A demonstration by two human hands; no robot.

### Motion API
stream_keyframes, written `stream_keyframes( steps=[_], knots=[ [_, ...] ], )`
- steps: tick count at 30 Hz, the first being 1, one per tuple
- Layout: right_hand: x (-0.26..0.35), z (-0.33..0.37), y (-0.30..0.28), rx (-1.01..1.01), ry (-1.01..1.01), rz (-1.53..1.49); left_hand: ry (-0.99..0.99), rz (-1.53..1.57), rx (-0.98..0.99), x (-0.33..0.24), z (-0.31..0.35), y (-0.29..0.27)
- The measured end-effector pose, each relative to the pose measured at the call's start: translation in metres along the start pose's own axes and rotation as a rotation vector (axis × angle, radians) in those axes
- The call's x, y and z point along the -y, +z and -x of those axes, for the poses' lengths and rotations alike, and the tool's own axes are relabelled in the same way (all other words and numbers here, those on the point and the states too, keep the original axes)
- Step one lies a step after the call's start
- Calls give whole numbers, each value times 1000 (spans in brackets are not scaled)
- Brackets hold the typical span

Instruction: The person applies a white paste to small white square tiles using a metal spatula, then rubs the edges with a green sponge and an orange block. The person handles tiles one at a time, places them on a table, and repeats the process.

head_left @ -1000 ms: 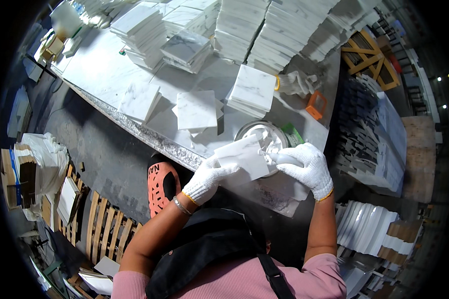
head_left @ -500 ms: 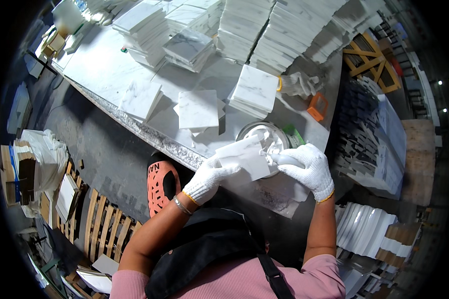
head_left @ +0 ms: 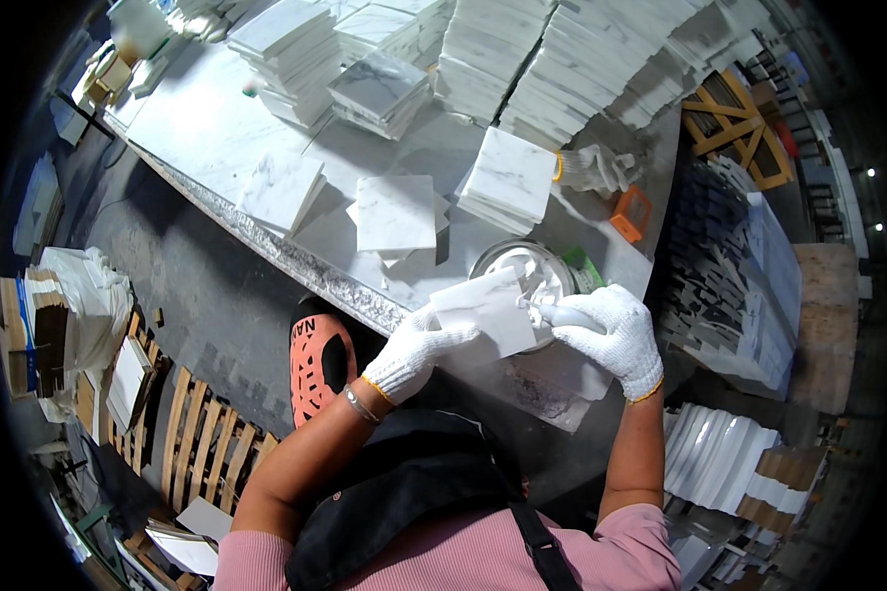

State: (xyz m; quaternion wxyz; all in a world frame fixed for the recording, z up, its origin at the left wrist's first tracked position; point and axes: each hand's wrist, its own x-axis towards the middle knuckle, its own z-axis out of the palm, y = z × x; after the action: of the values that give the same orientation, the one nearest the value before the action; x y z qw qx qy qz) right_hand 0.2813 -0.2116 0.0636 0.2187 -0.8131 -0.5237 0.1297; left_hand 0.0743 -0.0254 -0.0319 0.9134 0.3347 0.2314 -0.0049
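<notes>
White knitted gloves cover both hands. My left hand (head_left: 414, 357) is closed on the near-left edge of a square white marble tile (head_left: 485, 313). The tile tilts over the near side of a round tin (head_left: 480, 258) with thick white paste (head_left: 534, 264) in it. My right hand (head_left: 617, 341) grips the pale grey handle of a small scraper (head_left: 574, 317), whose paste-smeared end is at the tile's right edge. The blade itself is mostly hidden by paste.
Short tile stacks (head_left: 396, 215) (head_left: 509, 169) lie beyond my hands on a marble-topped table (head_left: 192, 118). Taller stacks (head_left: 488, 59) fill the back. A spare glove (head_left: 601, 167) and an orange block-shaped item (head_left: 631, 213) lie right of the tin. Wooden pallets (head_left: 207, 433) stand lower left.
The whole view has shifted slightly. Both hands keep their grips, and the tile and scraper stay almost in the same place over the tin.
</notes>
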Motion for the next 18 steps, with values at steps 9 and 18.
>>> stream_keyframes(
  steps=[9, 18],
  knots=[
    [2, -1, -2, 1, -16, 24, 10, 0, 5, -1, 0, 1],
    [3, -3, -4, 5, -49, 32, 14, 32, 21, -3, 0, 3]
  ],
)
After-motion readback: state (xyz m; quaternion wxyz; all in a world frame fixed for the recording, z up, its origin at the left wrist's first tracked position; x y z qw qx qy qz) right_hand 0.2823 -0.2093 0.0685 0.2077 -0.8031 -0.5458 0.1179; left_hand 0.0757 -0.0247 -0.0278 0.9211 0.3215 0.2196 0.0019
